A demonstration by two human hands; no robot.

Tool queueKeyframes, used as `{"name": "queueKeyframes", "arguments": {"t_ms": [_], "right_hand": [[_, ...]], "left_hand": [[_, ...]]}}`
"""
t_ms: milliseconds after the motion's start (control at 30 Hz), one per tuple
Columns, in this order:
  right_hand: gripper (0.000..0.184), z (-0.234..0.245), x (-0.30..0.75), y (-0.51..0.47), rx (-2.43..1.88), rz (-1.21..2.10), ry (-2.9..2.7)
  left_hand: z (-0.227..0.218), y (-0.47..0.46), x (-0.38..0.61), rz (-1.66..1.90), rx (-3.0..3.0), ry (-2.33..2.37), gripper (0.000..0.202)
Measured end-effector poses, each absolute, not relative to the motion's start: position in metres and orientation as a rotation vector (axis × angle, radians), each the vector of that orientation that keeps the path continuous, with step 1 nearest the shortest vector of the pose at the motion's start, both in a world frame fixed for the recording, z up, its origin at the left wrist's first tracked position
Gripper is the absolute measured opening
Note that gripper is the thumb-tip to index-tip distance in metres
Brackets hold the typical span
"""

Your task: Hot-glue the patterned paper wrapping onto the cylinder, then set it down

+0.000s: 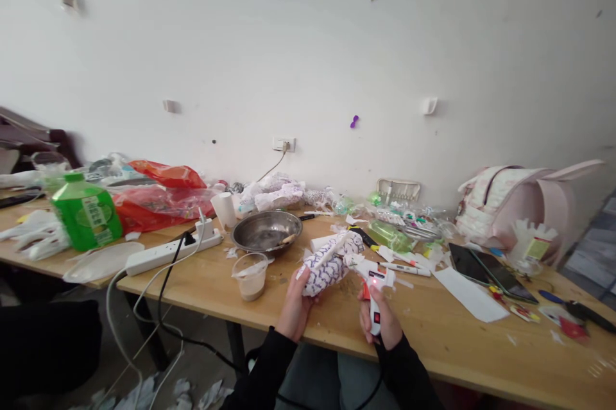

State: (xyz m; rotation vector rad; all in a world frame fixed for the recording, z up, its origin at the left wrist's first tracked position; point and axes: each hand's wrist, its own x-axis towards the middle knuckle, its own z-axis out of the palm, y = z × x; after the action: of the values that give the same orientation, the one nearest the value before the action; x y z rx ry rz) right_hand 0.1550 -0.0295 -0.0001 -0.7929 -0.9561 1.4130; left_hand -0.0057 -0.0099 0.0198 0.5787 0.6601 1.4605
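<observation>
While the left hand [294, 307] grips a patterned bundle [330, 265] just right of the steel bowl [266, 230], the right hand [380, 320] clasps a glue gun [373, 285] touching it.

Both forearms in black sleeves rise from bottom edge of frame, converging over near edge of tabletop. Left hand [294, 307] lifted, fingers curled in grasp, thumb up. Right hand [380, 320] just beside it, palm inward, fingers wrapped tight in fist-like grip. Hands near, not touching.
</observation>
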Motion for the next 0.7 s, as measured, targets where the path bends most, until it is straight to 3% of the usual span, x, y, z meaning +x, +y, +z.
{"name": "queueKeyframes", "arguments": {"t_ms": [700], "right_hand": [[0.044,0.003,0.1564,-0.0333,-0.813,1.446,-1.032]], "left_hand": [[0.0197,-0.0105,-0.0055,1.46,0.579,0.643,0.036]]}}
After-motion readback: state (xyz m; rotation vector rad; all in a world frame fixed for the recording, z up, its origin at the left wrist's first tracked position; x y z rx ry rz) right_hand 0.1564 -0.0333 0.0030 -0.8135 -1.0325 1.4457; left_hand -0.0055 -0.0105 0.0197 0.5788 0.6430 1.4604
